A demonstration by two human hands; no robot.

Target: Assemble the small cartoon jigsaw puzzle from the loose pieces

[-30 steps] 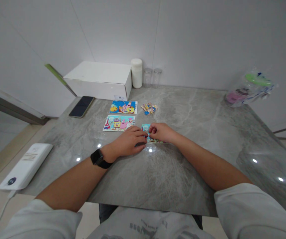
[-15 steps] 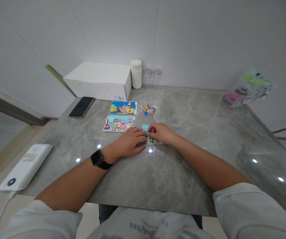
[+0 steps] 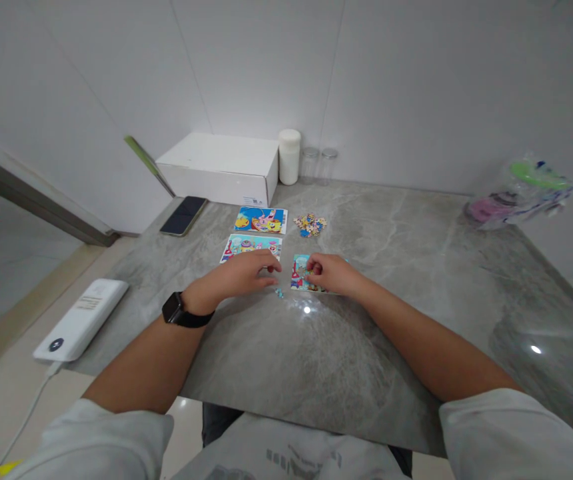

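Observation:
My right hand (image 3: 335,274) rests over a cartoon jigsaw puzzle (image 3: 298,271), fingers curled into a pinch; whatever is between the fingertips is hidden. The hand covers much of this puzzle. To its left, my left hand (image 3: 250,272) has its thumb apart from its bent fingers and holds nothing visible. Just below the left fingertips lie small light-blue puzzle pieces (image 3: 279,293). A cartoon picture card (image 3: 234,247) is partly hidden behind the left hand. Beyond it lies a second, blue picture card (image 3: 260,220), with a heap of loose puzzle pieces (image 3: 310,225) to its right.
On the grey marbled table (image 3: 396,267) a phone (image 3: 184,215) lies at the left. Behind stand a white box (image 3: 221,170), a white bottle (image 3: 289,158) and two clear jars (image 3: 319,165). A white power bank (image 3: 82,319) is at the left edge; a plastic-wrapped item (image 3: 516,193) sits far right.
My left hand has drawn away leftward from the puzzle, and its thumb has parted from the fingers. Small light-blue pieces now show beside it. My right hand stays over the puzzle. The view has shifted.

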